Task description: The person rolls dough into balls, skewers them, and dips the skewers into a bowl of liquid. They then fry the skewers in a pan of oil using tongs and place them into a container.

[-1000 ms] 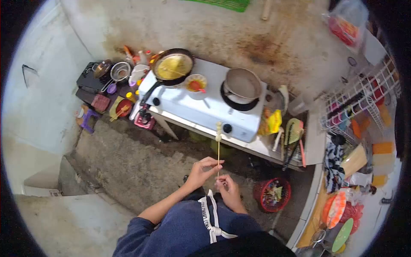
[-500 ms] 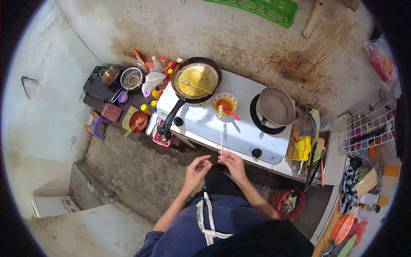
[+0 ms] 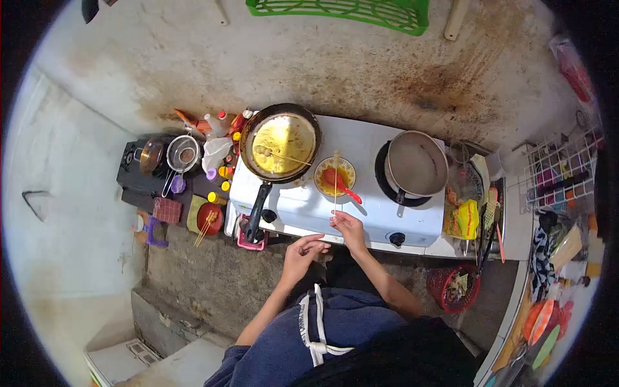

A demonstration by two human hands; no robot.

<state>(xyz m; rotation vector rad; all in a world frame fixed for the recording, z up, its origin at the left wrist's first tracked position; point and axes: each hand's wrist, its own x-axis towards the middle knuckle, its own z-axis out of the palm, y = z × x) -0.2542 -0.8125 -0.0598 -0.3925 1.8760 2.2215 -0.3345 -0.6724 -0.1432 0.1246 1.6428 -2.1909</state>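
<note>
We have the bamboo skewer (image 3: 335, 187) standing straight away from us, its long axis running from our right hand (image 3: 349, 227) out over the white two-burner stove (image 3: 380, 213), its far tip over the small bowl of red sauce (image 3: 334, 177). Our right hand pinches its near end between fingertips. Our left hand (image 3: 302, 253) sits just behind and to the left, fingers loosely curled, holding nothing, so the right is nearer. Left of the bowl sits the frying pan of oil (image 3: 281, 142); right of it, a covered pot (image 3: 416, 162).
</note>
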